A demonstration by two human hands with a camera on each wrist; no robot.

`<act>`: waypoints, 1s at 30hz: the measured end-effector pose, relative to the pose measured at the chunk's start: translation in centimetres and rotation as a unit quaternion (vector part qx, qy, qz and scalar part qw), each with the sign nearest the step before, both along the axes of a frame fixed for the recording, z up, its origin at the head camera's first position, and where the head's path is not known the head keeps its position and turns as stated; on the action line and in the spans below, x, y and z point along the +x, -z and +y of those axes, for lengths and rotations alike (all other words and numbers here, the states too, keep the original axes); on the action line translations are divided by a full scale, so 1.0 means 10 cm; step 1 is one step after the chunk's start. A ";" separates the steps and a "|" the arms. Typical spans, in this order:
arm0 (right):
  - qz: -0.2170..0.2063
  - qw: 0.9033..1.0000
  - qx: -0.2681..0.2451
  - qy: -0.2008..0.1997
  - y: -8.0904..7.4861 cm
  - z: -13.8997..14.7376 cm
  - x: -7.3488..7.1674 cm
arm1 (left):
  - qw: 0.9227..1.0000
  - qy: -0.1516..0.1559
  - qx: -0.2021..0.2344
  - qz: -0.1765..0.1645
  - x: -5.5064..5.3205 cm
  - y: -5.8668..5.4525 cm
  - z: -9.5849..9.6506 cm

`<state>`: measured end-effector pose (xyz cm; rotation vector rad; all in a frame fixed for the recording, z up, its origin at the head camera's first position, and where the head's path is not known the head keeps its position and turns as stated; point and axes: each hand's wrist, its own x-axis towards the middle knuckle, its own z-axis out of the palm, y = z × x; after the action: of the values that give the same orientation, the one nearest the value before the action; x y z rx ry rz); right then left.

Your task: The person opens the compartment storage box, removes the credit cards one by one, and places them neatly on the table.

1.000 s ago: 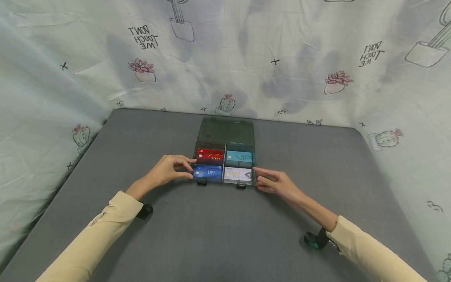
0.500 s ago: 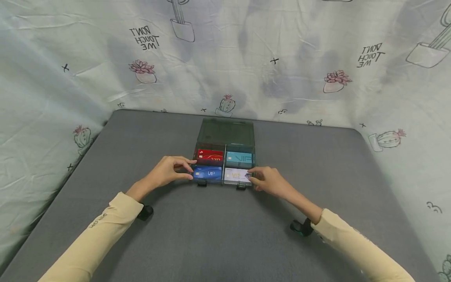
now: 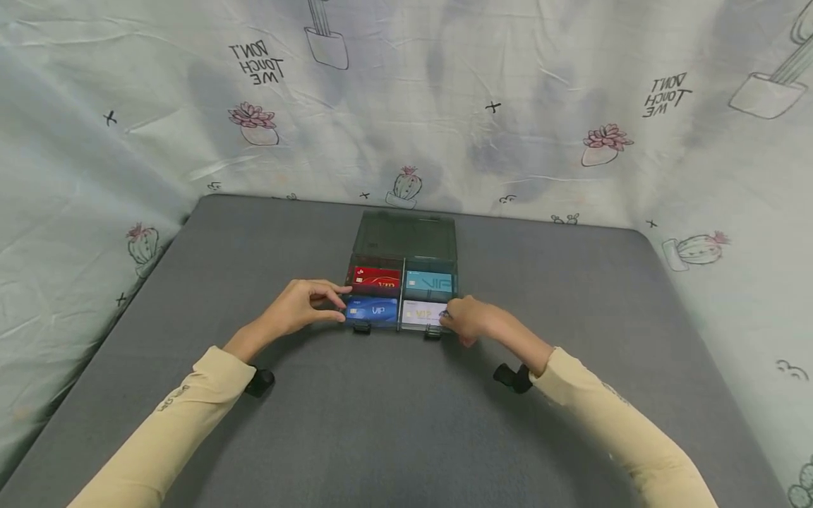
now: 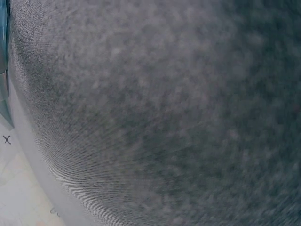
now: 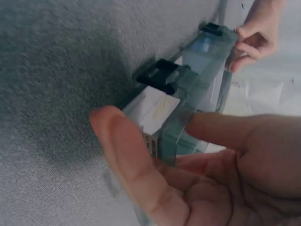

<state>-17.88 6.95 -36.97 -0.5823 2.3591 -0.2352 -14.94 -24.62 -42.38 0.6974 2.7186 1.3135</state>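
Looks like a curtained-off booth, w/ pale fabric (image 3: 419, 56) hung on 3 sides, printed w/ potted cacti (image 3: 404, 186) & lettering (image 3: 262, 65); fitted w/ a gray-topped table (image 3: 381, 423) close up to the fabric. Can't tell if in a home, office, lab, etc.

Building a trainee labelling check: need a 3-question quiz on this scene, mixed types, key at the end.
1. Multiple choice. As the person sees it, where is the left hand on the box?
a) at its right side
b) at its left side
c) on its far edge

2. True or false: the lid is shut.

3. Fill in: the card nearest the right hand is ____ in colour.

Key:
1. b
2. False; the lid is open, on the far side of the box.
3. White
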 end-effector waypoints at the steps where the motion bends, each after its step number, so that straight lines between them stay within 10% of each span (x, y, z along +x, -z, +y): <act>1: -0.006 1.000 0.002 -0.006 0.00 0.01 -0.01 | 1.000 0.002 0.001 -0.001 0.00 0.00 0.00; 9: -0.040 0.994 -0.087 0.044 0.03 0.10 -0.04 | 1.000 -0.003 0.009 -0.023 -0.01 0.01 0.00; 30: -0.035 0.987 -0.133 0.078 0.10 0.24 0.02 | 0.999 -0.002 0.017 -0.029 -0.01 0.04 -0.01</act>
<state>-17.71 9.31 -38.01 -0.5047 2.3223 -0.6388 -15.01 -24.69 -42.79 0.6475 2.6605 1.3615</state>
